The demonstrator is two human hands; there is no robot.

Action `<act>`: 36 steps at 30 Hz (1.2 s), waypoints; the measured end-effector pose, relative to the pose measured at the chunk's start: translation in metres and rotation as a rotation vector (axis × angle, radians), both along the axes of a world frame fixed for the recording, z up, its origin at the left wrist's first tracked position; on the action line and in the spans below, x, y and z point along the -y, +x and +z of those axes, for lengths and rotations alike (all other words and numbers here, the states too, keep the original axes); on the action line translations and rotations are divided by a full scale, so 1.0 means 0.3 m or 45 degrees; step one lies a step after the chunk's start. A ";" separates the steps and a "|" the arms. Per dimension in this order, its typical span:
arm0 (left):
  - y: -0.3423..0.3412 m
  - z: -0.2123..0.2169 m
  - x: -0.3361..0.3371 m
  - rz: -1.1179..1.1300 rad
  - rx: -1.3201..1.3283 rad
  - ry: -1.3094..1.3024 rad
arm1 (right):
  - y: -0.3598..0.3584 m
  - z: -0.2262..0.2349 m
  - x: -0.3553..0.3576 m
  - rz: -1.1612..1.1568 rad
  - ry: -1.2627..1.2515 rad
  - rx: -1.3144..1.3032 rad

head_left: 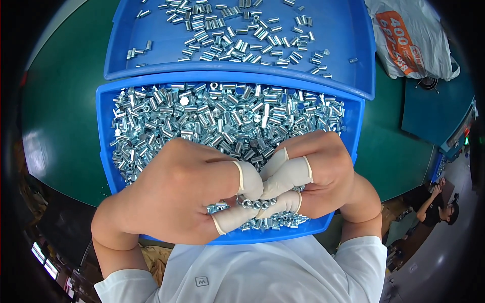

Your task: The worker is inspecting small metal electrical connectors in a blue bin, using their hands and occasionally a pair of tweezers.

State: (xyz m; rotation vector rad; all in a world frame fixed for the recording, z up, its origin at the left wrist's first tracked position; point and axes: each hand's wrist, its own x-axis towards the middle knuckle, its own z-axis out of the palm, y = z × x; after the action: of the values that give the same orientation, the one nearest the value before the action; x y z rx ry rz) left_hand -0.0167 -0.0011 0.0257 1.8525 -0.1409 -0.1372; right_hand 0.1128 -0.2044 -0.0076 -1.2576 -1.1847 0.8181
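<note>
Row of metal tubes [256,204]: I pinch it between the covered fingertips of my left hand [177,189] and right hand [321,174], fingers nearly together. Position: above the near blue bin [105,144], filled with similar pieces. Beyond: second blue bin [156,43], sparser.

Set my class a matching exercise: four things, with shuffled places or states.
1. Thin off-white finger covers
2. Nearer blue plastic tray
3. Farther blue plastic tray
4. White plastic bag with orange panel

A. Thickly filled with short silvery metal tubes
B. At upper right
C. On left hand and right hand
D. Thinly scattered with tubes

Pairs: 1-C; 2-A; 3-D; 4-B
</note>
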 end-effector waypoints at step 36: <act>0.005 -0.021 -0.011 0.045 -0.220 -0.305 | 0.005 0.050 0.002 -0.093 -0.335 -0.126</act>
State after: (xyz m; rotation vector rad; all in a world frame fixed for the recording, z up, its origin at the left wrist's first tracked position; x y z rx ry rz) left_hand -0.0152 0.0021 0.0193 1.5957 -0.0038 -0.2446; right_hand 0.1143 -0.2049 0.0074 -1.4477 -0.9688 0.9941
